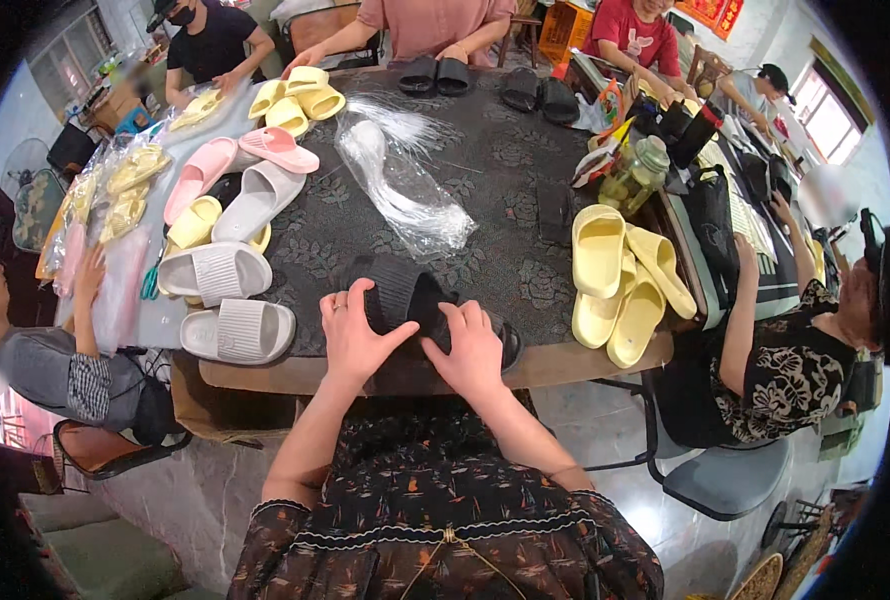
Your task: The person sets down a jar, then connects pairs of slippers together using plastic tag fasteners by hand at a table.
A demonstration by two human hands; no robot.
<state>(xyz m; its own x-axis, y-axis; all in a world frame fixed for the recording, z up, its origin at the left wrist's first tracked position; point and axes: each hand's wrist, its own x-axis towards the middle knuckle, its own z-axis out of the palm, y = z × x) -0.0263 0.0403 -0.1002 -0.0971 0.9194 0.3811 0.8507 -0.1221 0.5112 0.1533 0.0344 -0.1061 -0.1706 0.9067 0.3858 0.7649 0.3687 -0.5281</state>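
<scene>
A black slide sandal (399,287) with a ribbed strap is between my hands at the near edge of the table. My left hand (358,328) grips its left side, thumb toward the strap. On its right side my right hand (465,348) holds on, fingers bent and thumb pointing inward. Part of another dark sandal (511,346) shows just beyond the right hand; most of it is hidden. Left of my hands lie grey ribbed slides (240,332), and to the right are several pale yellow slides (598,250).
Clear plastic ties (405,185) lie mid-table on the dark patterned cloth (510,215). Pink slides (200,180), more yellow slides (295,100) and bagged pairs (130,190) fill the left. Black slides (435,75) sit at the far edge; a jar (645,170) stands right. Several people work around.
</scene>
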